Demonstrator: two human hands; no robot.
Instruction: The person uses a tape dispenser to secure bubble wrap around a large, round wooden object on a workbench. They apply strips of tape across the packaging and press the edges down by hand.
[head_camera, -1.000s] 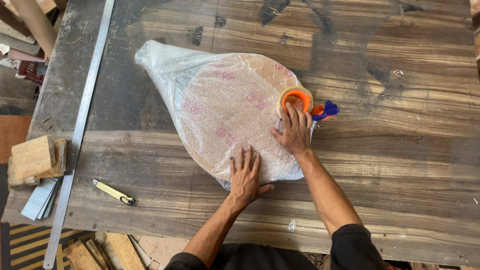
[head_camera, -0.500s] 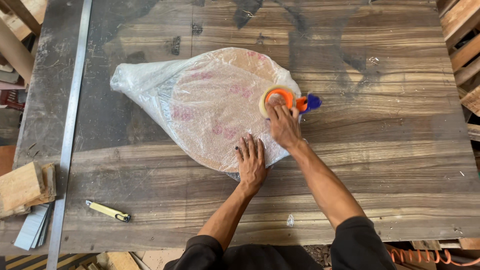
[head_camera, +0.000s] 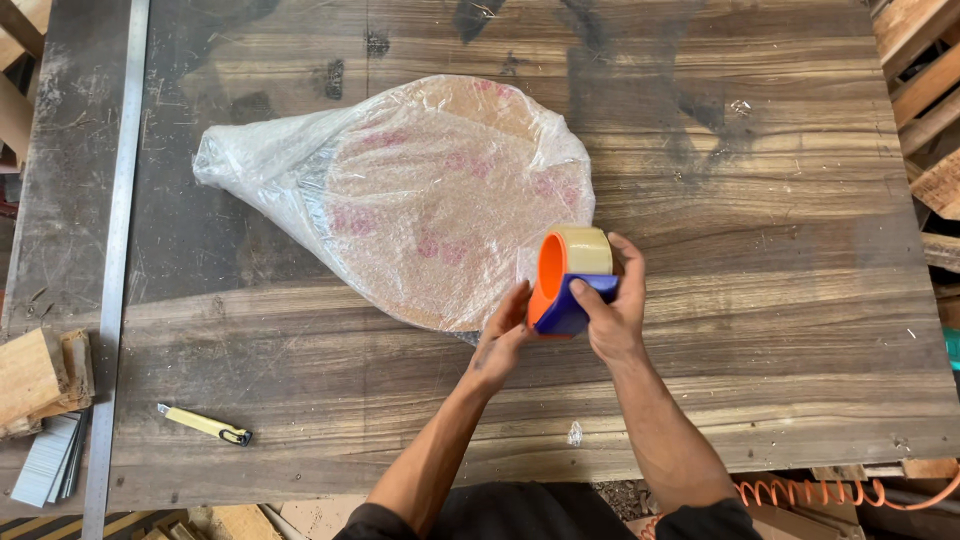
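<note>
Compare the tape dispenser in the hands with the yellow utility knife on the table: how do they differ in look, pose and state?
The tape dispenser is bulky, orange and blue with a tan roll; the utility knife is slim and yellow with a dark tip. The dispenser stands on edge, held by the right hand and touched by the left hand; the knife lies flat, untouched, near the table's front left. Both are hand tools.
</note>
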